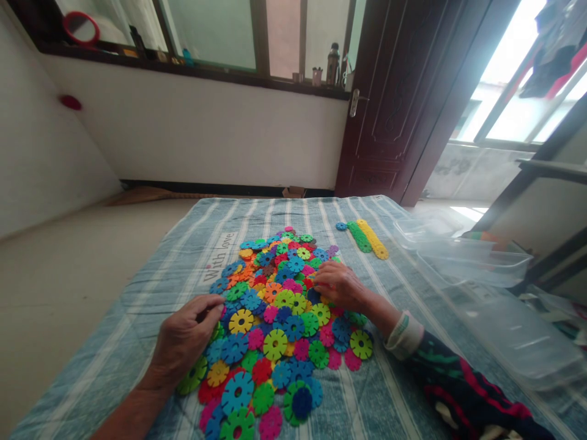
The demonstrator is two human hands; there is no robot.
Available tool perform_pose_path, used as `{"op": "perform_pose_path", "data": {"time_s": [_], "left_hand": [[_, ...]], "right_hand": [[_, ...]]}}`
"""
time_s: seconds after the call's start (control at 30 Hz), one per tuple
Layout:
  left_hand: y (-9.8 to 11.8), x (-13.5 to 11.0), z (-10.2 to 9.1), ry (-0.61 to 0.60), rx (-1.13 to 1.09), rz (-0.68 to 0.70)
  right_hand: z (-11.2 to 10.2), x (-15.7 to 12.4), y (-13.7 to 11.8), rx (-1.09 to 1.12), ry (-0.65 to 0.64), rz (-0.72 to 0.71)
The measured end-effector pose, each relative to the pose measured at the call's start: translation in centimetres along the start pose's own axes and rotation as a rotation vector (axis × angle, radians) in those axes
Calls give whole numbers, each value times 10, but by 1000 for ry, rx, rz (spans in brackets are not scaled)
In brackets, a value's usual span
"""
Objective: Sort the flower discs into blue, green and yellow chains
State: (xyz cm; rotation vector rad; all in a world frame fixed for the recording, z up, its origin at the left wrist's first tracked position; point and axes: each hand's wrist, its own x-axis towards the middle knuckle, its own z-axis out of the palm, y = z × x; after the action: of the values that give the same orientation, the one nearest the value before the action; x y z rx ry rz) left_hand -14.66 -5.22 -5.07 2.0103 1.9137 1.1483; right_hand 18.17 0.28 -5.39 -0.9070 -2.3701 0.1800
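Note:
A wide heap of notched plastic flower discs in many colours lies loose on the striped cloth. At the heap's left edge is my left hand, its thumb and fingers pinched together. A bit of pink shows at those fingertips, too small to tell whether it is held. My right hand reaches over the heap's right side, its fingers curled down among the discs; what they grip, if anything, is hidden. Past the right hand, a green row of discs lies beside a yellow row, with one blue disc left of them.
Clear plastic boxes and a translucent lid rest at the right side of the striped cloth. Behind the cloth's far edge are a white wall and a dark red door.

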Motion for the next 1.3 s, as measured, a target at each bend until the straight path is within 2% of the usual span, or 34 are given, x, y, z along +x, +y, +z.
{"op": "perform_pose_path", "data": {"time_s": [0.23,0.4,0.5,0.6,0.9,1.3], "left_hand": [[0,-1,0,3,6,3],[0,-1,0,3,15,2],[0,-1,-1,1,11,-1],[0,-1,-1,0,9,0],[2,-1,-1,10,14,8],[7,-1,-2,11,7,4]], "right_hand": [[4,-4,9,-21,117,105],[6,-4,1,-88,36,142],[6,-4,-2,-64,-16,107],[6,-4,1,-45,0,107],[4,-5,4,-147,17,251],[7,-8,2,-148,16,260]]}}
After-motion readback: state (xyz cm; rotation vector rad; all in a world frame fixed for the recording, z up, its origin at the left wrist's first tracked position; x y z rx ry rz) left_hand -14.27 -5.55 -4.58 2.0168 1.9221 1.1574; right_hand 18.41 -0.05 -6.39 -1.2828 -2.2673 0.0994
